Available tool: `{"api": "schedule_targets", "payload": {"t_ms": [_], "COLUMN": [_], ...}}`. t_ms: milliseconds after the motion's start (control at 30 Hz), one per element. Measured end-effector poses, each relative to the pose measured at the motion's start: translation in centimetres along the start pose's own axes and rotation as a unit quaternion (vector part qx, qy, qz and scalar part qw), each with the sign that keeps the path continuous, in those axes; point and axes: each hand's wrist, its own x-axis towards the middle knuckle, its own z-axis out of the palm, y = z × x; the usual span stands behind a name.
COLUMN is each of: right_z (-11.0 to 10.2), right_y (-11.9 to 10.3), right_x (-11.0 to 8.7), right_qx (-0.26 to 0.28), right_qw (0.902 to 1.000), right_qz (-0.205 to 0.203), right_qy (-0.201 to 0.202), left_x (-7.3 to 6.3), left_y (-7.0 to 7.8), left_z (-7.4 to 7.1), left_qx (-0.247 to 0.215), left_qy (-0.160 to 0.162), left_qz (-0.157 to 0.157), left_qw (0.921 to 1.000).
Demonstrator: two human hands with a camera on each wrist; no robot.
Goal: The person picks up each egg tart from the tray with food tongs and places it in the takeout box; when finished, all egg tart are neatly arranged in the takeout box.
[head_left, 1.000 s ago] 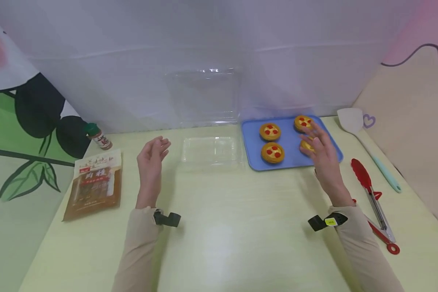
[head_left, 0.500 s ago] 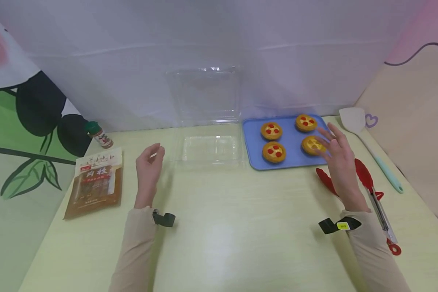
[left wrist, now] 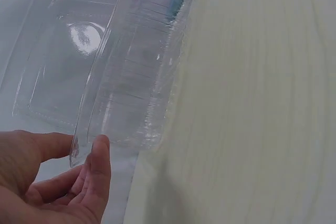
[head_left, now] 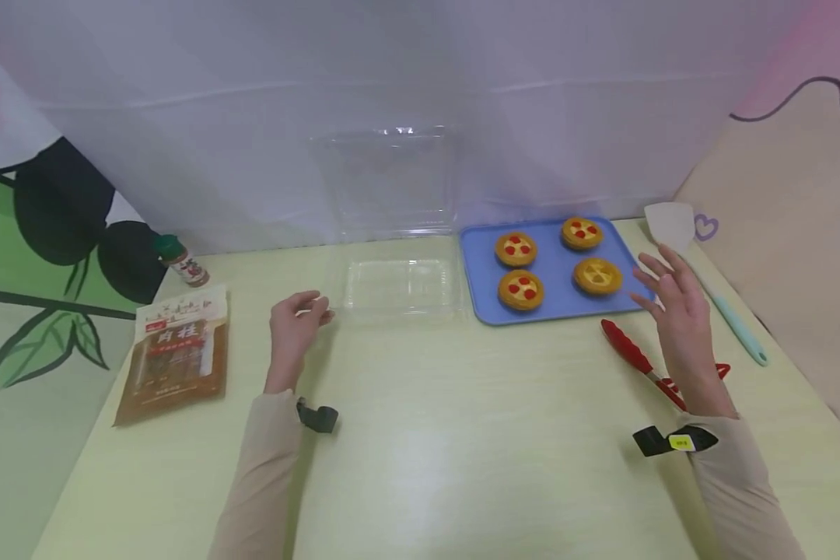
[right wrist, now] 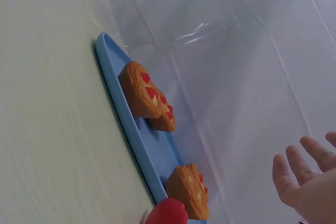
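One left hand [head_left: 295, 336] brackets the clear plastic box [head_left: 402, 288] near the back edge of the pale-yellow tabletop [head_left: 462, 451], pinch uncertain; I judge its lid [head_left: 392, 180] raised for access. The right hand [head_left: 686, 338], spread, holds nothing.

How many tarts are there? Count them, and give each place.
4, all on the blue tray: back left tart, front left tart, back right tart, front right tart.

Right fingers [head_left: 677, 267] now farther right, clear of the tarts [head_left: 598, 277]
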Motion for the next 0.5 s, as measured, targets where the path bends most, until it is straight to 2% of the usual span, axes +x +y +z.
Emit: {"api": "schedule_targets", "payload": {"t_ms": [100,200,233,300,367,433,500], "right_z": [-1.2,-2.1,-2.4,-2.9,-3.6,-4.3,-5.1], "right_y": [0.0,-0.1,-0.2,-0.3,-0.5,-0.7,-1.0], "right_x": [-0.4,-0.4,-0.3,-0.3,-0.5,-0.9,-1.3], "right_qx": [-0.028,-0.062,-0.078,-0.143,-0.225,-0.319,-0.400], "right_qw": [0.9994,0.9969,0.9951,0.9852,0.9664,0.9359,0.9016], "right_qz": [0.000,0.016,0.027,0.057,0.088,0.121,0.149], "right_qy": [0.022,0.045,0.055,0.075,0.088,0.089,0.072], "left_x": [0.2,0.2,0.2,0.1,0.1,0.1,0.1], "left_y": [0.0,0.1,0.1,0.2,0.3,0.3,0.3], "left_z": [0.6,0.6,0.5,0.4,0.3,0.4,0.6], "left_qx": [-0.034,-0.071,-0.083,-0.105,-0.118,-0.128,-0.138], "left_qy": [-0.011,-0.017,-0.019,-0.021,-0.022,-0.019,-0.015], "left_qz": [-0.009,-0.023,-0.030,-0.041,-0.047,-0.050,-0.051], "left_qw": [0.9993,0.9971,0.9959,0.9934,0.9916,0.9903,0.9890]}}
